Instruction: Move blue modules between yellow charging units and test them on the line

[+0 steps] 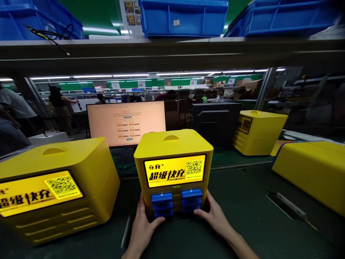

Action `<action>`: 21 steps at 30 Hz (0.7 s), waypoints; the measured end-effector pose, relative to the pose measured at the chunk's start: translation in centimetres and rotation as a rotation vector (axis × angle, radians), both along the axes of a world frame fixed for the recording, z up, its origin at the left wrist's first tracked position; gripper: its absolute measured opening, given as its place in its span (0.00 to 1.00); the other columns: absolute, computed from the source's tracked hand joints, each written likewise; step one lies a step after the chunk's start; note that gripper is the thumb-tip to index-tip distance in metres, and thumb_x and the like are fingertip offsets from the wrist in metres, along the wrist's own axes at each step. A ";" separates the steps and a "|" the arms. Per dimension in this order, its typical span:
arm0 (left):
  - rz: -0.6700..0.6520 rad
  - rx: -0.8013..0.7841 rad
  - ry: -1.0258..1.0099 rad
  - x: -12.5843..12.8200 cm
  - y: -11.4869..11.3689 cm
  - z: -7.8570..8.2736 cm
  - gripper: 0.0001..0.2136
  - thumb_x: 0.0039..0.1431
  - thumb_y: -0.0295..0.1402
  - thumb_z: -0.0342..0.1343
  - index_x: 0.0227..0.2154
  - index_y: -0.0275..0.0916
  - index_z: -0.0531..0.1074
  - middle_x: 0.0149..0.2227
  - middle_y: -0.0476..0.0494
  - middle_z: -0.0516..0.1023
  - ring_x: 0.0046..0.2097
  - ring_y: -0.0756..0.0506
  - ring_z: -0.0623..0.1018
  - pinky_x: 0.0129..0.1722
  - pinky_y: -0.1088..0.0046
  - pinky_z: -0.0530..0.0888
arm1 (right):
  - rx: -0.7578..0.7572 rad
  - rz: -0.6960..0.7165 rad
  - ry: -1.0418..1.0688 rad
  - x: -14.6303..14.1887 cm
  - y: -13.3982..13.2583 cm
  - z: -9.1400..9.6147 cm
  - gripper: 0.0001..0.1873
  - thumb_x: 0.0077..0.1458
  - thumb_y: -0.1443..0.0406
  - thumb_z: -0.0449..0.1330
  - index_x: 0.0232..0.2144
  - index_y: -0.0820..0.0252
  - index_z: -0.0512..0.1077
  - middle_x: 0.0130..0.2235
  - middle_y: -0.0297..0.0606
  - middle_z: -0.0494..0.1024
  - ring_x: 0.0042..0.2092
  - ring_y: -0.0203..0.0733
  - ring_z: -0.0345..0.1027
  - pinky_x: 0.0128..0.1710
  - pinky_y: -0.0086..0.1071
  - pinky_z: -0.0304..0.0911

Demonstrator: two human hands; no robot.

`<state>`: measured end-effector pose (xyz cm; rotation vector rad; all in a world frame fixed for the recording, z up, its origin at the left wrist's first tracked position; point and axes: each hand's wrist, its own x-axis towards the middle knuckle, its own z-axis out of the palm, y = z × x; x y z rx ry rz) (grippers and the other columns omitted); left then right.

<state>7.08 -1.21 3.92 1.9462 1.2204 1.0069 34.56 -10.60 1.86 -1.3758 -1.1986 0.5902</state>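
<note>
Between my hands a yellow power bank station (172, 144) stands on the dark green bench. Its lit front screen (175, 171) shows black characters and a QR code, with a row of small green lights below. Two stacks of blue power banks, the left stack (162, 204) and the right stack (192, 200), stick out of its front slots. My left hand (144, 221) grips the station's lower left side, thumb in front near the left stack. At the lower right side my right hand (214, 214) holds it likewise, its thumb by the right stack. The fingers behind are partly hidden.
Another lit yellow station (107, 187) stands close on the left. Farther right are a third station (260, 133) and a yellow housing (312, 169). Behind stand a monitor (151, 122) and a black case (212, 126). Blue bins (185, 21) sit on the overhead shelf.
</note>
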 end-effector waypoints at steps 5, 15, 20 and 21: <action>0.056 0.011 0.058 -0.2 0.3 -1.0 0.45 0.50 0.50 0.56 0.63 0.41 0.37 0.65 0.34 0.46 0.65 0.36 0.50 0.62 0.54 0.56 | 0.006 -0.067 -0.122 -0.3 0.2 -0.7 0.44 0.48 0.56 0.65 0.62 0.51 0.50 0.63 0.42 0.55 0.63 0.51 0.45 0.61 0.50 0.44; 0.141 -0.127 -0.266 2.4 0.4 2.3 0.41 0.51 0.56 0.51 0.62 0.40 0.44 0.63 0.36 0.54 0.63 0.36 0.56 0.62 0.56 0.55 | 0.155 -0.211 0.113 -3.6 1.0 3.7 0.42 0.52 0.51 0.61 0.62 0.58 0.49 0.63 0.44 0.53 0.63 0.50 0.45 0.61 0.45 0.47; 0.082 -0.098 -0.096 -1.1 2.5 1.4 0.38 0.52 0.56 0.47 0.61 0.42 0.48 0.61 0.36 0.58 0.61 0.35 0.60 0.60 0.53 0.59 | 0.154 -0.192 0.119 -1.8 1.5 3.7 0.34 0.57 0.48 0.52 0.60 0.59 0.55 0.61 0.43 0.60 0.61 0.46 0.52 0.59 0.40 0.54; 0.074 -0.013 0.042 -2.5 3.1 0.6 0.36 0.53 0.56 0.46 0.60 0.42 0.52 0.61 0.36 0.58 0.62 0.35 0.60 0.60 0.51 0.57 | 0.130 -0.208 0.126 -0.8 2.0 3.1 0.33 0.59 0.47 0.48 0.59 0.61 0.58 0.59 0.44 0.63 0.59 0.46 0.56 0.57 0.39 0.56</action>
